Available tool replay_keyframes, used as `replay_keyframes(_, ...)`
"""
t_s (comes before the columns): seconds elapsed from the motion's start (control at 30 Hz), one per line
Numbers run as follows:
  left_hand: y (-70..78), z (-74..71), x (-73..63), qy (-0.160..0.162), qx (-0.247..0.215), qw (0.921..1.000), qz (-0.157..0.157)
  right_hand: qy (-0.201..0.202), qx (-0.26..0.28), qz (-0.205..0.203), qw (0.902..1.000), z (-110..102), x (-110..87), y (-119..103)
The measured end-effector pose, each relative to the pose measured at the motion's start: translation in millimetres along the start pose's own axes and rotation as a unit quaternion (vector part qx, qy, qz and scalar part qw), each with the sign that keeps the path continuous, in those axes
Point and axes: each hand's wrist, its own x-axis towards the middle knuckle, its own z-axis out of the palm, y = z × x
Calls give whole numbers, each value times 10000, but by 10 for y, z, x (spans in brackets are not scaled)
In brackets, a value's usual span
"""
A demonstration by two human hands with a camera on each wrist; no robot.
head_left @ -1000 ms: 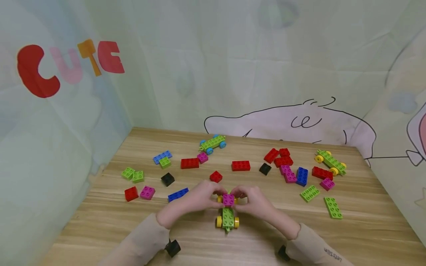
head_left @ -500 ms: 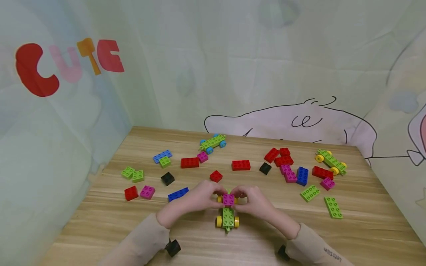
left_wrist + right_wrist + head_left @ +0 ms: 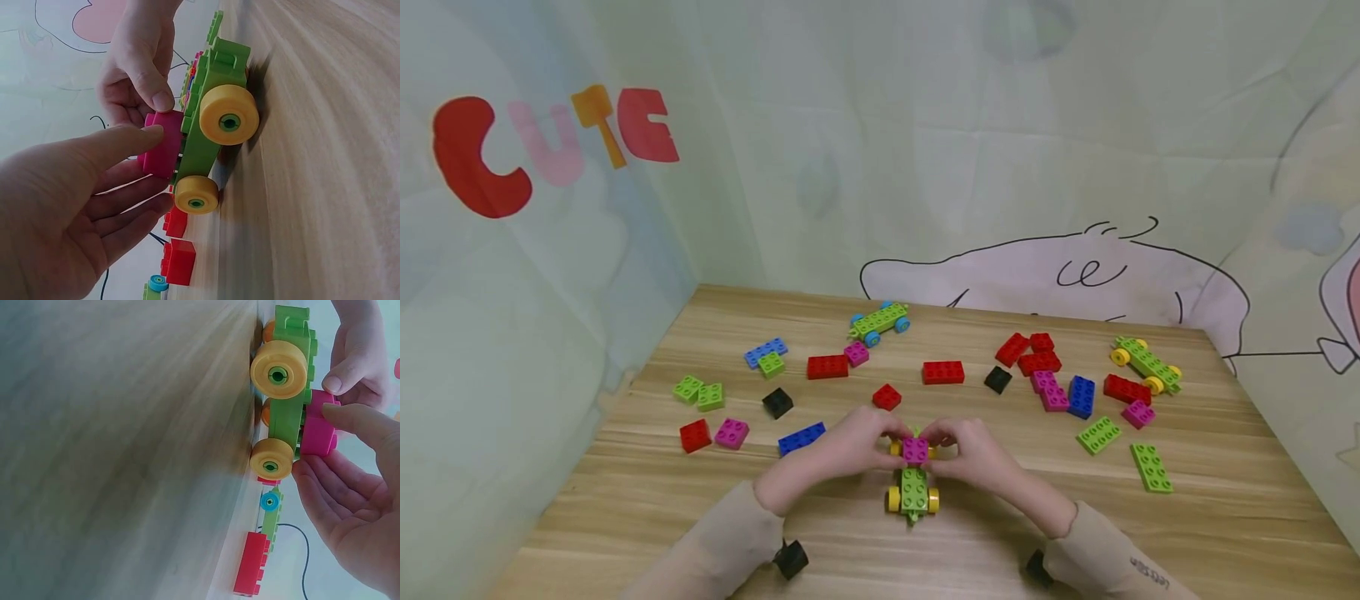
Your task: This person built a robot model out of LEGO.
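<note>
A green toy car base with yellow wheels (image 3: pixel 914 493) stands on the table in front of the person. On its far half sits a pink square building brick (image 3: pixel 915 451), studs up. My left hand (image 3: pixel 863 440) pinches the brick from the left with thumb and fingers, and my right hand (image 3: pixel 972 452) does the same from the right. In the left wrist view the pink brick (image 3: pixel 164 144) lies against the studs of the car base (image 3: pixel 209 106). From the right wrist, a narrow dark gap shows between brick (image 3: pixel 319 423) and base (image 3: pixel 285 422).
Behind the hands lie a red square brick (image 3: pixel 887 397) and a long red brick (image 3: pixel 943 372). A blue brick (image 3: pixel 802 439) is beside the left forearm. Two more car bases stand farther off, one blue-wheeled (image 3: pixel 880 323), one yellow-wheeled (image 3: pixel 1146 365). Several loose bricks are scattered at both sides.
</note>
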Motion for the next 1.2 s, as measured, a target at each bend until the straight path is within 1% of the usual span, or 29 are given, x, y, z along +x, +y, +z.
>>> replay_keyframes(0.27,-1,-16,11,-35,118,9998,-132,-77,25,177,9998,-13,26,-17)
replay_keyframes(0.53,23,-27,20,-92,107,9998,-168,-78,34,281,9996,-16,37,-37)
replay_keyframes(0.8,32,-37,28,-141,83,9997,-155,-81,9,238,9997,-12,45,-33)
replay_keyframes(1.0,36,-43,54,-238,24,9996,-177,-108,27,186,9998,-27,45,-42)
replay_keyframes(1.2,61,-51,59,-289,-41,9993,-225,-124,62,247,9996,-32,42,-53)
